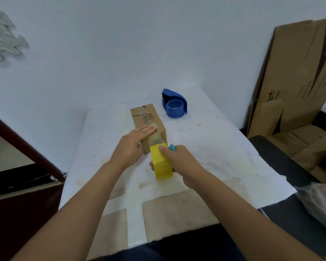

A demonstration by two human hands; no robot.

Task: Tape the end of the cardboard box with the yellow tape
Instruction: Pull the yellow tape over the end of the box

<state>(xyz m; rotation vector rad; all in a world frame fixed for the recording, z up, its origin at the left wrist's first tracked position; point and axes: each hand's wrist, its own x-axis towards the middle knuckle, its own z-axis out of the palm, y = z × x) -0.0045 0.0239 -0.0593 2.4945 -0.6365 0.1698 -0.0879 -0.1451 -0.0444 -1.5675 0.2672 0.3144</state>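
A small brown cardboard box [149, 117] lies on the white table, its near end facing me. My left hand [134, 143] lies flat on the box's near top edge, fingers pressing down a strip of tape [154, 137] that runs over the edge. My right hand [177, 159] grips the yellow tape roll [161, 163] right in front of the box's near end, thumb on top of the roll. A teal object [172, 147] pokes out beside that hand; what it is I cannot tell.
A blue tape dispenser [174, 105] sits behind the box on the right. The table [215, 147] is covered in stained white paper. Flattened cardboard [294, 81] leans against the wall at right. A plastic bag [322, 206] lies at the right edge.
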